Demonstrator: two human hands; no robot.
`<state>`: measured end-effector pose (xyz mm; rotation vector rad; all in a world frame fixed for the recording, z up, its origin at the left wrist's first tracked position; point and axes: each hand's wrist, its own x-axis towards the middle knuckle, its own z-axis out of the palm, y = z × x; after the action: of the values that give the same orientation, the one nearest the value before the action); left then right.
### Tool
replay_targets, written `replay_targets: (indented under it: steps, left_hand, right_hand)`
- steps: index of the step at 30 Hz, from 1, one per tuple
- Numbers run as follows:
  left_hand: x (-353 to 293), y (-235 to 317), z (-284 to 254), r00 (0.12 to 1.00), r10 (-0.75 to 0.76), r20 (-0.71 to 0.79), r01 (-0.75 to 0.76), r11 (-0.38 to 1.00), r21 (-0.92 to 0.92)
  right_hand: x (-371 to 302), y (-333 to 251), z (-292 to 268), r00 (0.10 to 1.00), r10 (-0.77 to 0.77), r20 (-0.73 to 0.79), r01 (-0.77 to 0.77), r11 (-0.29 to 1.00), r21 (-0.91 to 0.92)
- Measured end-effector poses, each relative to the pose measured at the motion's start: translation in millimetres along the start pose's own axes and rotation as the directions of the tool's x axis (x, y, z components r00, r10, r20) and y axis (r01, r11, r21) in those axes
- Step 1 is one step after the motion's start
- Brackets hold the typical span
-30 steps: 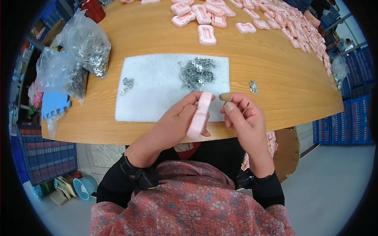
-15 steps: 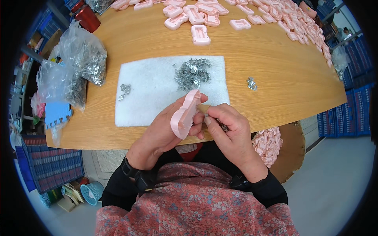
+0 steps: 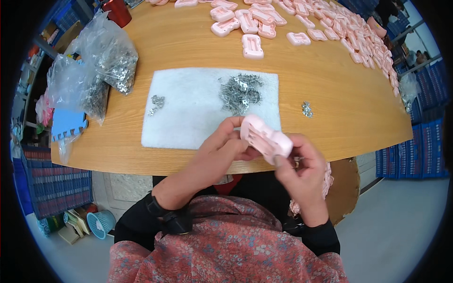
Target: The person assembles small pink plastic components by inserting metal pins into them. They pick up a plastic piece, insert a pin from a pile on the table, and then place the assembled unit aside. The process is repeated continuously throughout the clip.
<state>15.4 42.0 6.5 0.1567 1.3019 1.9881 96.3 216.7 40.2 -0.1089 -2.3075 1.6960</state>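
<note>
Between my two hands is a pink plastic casing (image 3: 267, 137), tilted, its recessed side with slots facing up. My left hand (image 3: 225, 145) grips its left end, the fingers partly hidden beneath. My right hand (image 3: 304, 172) is closed on the right end, thumb on the near edge. Whether anything else sits in the right palm I cannot make out. Just beyond the casing, a pile of small metal contact pieces (image 3: 239, 93) lies on a white foam mat (image 3: 188, 113).
A few metal pieces (image 3: 156, 104) lie on the mat's left; another small heap (image 3: 307, 109) lies right of it. Bags of metal parts (image 3: 115, 61) stand at left. Many pink casings (image 3: 351, 35) cover the far right, and one casing (image 3: 252, 46) lies beyond the mat.
The casing has turned from on edge to its recessed side up and moved right. My right hand has shifted from a small tan-tipped tool at its edge to the casing's right end.
</note>
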Motion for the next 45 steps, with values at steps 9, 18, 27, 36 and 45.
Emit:
replay_targets:
  steps: [9, 18, 27, 36, 45]
  left_hand:
    - [-16.8, 39.6, -39.8, 0.839, -0.287, 0.462, 0.185, 0.949, 0.254]
    - [-39.4, 28.0, -65.4, 0.913, -0.242, 0.33, 0.25, 0.968, 0.016]
    - [-29.7, 28.6, -57.7, 0.995, -0.069, 0.068, 0.079, 0.984, -0.157]
    - [4.6, 26.8, -36.2, 0.997, -0.045, 0.07, 0.058, 0.98, -0.192]
    - [10.9, 15.5, -25.1, 0.997, 0.075, 0.005, -0.074, 0.993, -0.09]
  right_hand:
    - [19.3, -19.2, 7.5, 0.875, 0.062, 0.48, -0.046, 0.998, -0.044]
    - [74.6, 34.6, 31.8, 0.974, -0.143, 0.176, 0.217, 0.806, -0.551]
    - [75.0, 29.5, 27.1, 0.98, -0.062, 0.188, 0.149, 0.855, -0.497]
    - [62.7, -4.3, 17.8, 0.874, -0.303, 0.379, 0.419, 0.865, -0.275]
    - [42.8, 0.5, 17.8, 0.971, 0.076, 0.225, -0.025, 0.975, -0.222]
